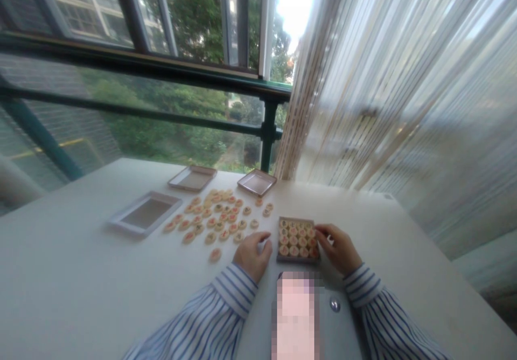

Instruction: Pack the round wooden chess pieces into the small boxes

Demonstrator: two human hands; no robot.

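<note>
A shallow square box sits before me, with rows of round wooden Chinese chess pieces lying face up in it. My right hand is at the box's right side, fingers bent and closed on its upper right edge; whether a piece is between the fingertips is hidden. To the left of the box, a small gap away, my left hand rests by the table with curled fingers, thumb and forefinger apart and nothing between them. Many loose chess pieces with red and dark characters are spread beyond and left of it.
Three shallow trays or lids stand on the white table: a larger one at left, one at the back and another near the back edge. Behind are a green railing and a sheer curtain.
</note>
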